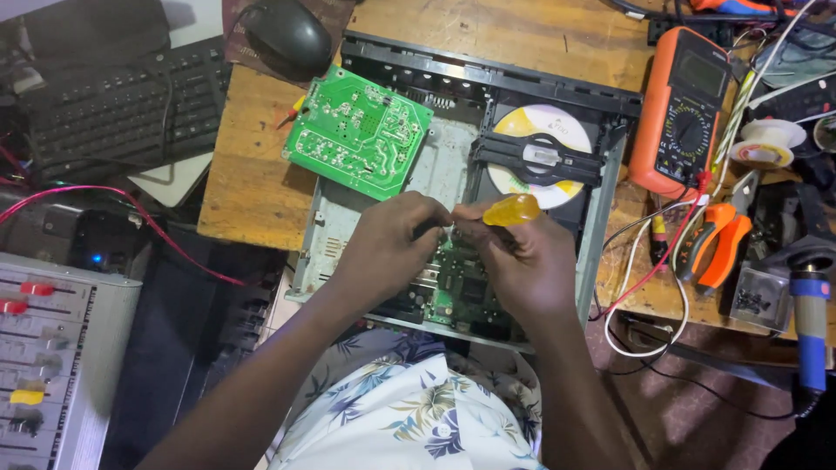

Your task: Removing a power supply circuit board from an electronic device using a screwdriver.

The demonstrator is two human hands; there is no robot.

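An opened disc player chassis (601,218) lies on the wooden table. A green circuit board (359,130) rests flipped over its left side, solder side up. A disc (544,130) sits in the drive under a black clamp bar. My right hand (527,261) grips a screwdriver with a translucent yellow handle (512,210), its tip hidden among my fingers. My left hand (392,244) pinches something small next to that tip, above a second green board (457,292) inside the chassis. What the left fingers hold is hidden.
An orange multimeter (681,109) with red and white leads lies right of the chassis. Orange-handled pliers (716,244), a solder spool (766,144) and a blue-handled soldering iron (810,322) sit at the right. A keyboard (122,109), a mouse (287,36) and an audio mixer (43,357) are at the left.
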